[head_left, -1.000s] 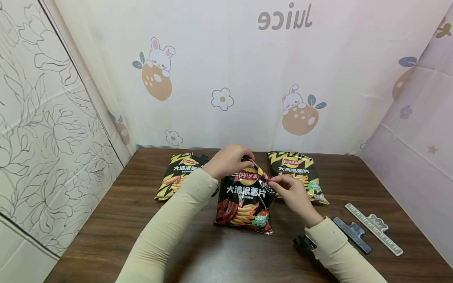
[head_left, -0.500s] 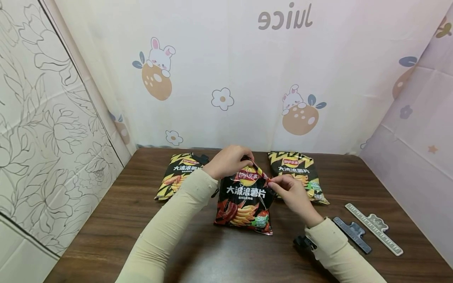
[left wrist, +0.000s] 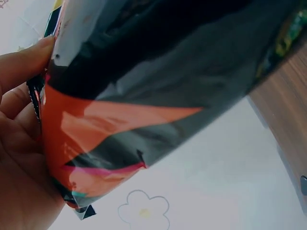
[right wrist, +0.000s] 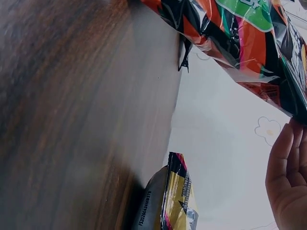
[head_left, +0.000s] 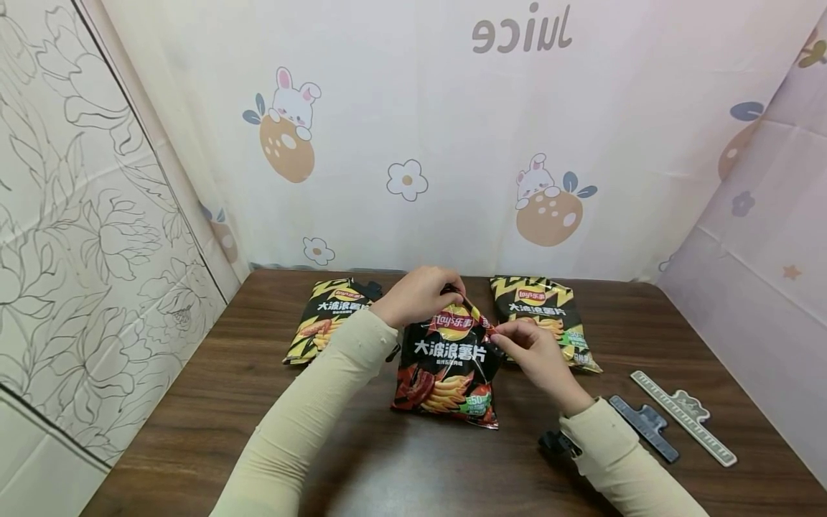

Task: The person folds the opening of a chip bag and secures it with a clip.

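In the middle of the table a black and red bag of potato chips [head_left: 446, 366] stands upright, its top edge between both hands. My left hand [head_left: 423, 293] pinches the top left part of the bag; the left wrist view shows the thumb and fingers [left wrist: 24, 64] gripping its edge. With thumb and fingertips, my right hand [head_left: 533, 355] pinches the top right corner. In the right wrist view that hand [right wrist: 288, 177] meets the bag's corner at the right edge of the picture. The bag's upper rim is partly hidden behind the left hand.
Black and yellow chip bags lie behind, one at left [head_left: 319, 323] and one at right [head_left: 543, 312]. A dark sealing clip [head_left: 644, 429] and a pale sealing clip [head_left: 685, 416] lie right of the right forearm. A printed curtain [head_left: 413, 129] hangs behind the table [head_left: 226, 402].
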`<state>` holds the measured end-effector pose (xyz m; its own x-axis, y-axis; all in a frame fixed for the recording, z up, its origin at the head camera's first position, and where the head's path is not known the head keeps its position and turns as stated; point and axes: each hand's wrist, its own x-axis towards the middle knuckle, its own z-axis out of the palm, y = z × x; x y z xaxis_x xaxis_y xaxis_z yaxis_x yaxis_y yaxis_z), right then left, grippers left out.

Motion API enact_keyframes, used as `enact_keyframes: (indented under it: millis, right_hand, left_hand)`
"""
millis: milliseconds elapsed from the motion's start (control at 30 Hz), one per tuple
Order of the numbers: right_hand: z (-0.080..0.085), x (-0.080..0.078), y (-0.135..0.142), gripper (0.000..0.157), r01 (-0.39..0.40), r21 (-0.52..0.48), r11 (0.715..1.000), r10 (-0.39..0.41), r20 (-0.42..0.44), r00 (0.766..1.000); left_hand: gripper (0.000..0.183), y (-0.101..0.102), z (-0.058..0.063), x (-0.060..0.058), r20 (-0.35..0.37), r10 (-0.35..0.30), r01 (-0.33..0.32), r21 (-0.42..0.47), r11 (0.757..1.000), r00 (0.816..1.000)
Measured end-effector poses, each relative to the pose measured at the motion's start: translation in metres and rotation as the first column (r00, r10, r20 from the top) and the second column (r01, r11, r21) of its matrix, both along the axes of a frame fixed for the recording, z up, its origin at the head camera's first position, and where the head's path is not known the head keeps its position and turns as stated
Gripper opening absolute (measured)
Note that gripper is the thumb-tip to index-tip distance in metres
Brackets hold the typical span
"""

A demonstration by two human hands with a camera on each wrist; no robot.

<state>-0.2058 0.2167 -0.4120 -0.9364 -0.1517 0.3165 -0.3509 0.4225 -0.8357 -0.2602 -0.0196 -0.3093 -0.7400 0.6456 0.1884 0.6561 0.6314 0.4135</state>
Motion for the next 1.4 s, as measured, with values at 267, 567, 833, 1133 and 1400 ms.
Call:
enact_keyframes:
  millis: [267, 567, 833, 1133, 1400]
  right_hand:
    - [-0.001, 0.002, 0.007, 0.021, -0.039, -0.002, 0.999, 0.039, 0.029, 0.999]
    - [0.003, 0.010, 0.031, 0.027, -0.016, 0.107, 0.994, 0.011, 0.049, 0.999]
    - [0.012, 0.022, 0.084, 0.030, 0.164, 0.341, 0.925, -0.154, -0.056, 0.986]
    - [0.005, 0.045, 0.144, 0.035, 0.273, 0.450, 0.850, -0.278, -0.057, 0.959]
    - [0.001, 0.056, 0.180, 0.057, 0.171, 0.597, 0.784, -0.315, 0.146, 0.938]
  left_hand:
    - [0.015, 0.002, -0.003, -0.001, -0.009, -0.003, 0.002, -0.010, 1.000, 1.000]
    - [0.016, 0.002, -0.005, -0.001, -0.004, -0.006, 0.006, -0.018, 1.000, 1.000]
    - [0.017, -0.001, -0.001, 0.001, -0.003, -0.002, 0.002, -0.019, 1.000, 1.000]
    - [0.016, 0.001, -0.001, -0.002, 0.021, -0.007, 0.008, -0.005, 1.000, 1.000]
    - [0.016, 0.001, -0.001, -0.003, 0.028, -0.009, 0.009, -0.012, 1.000, 1.000]
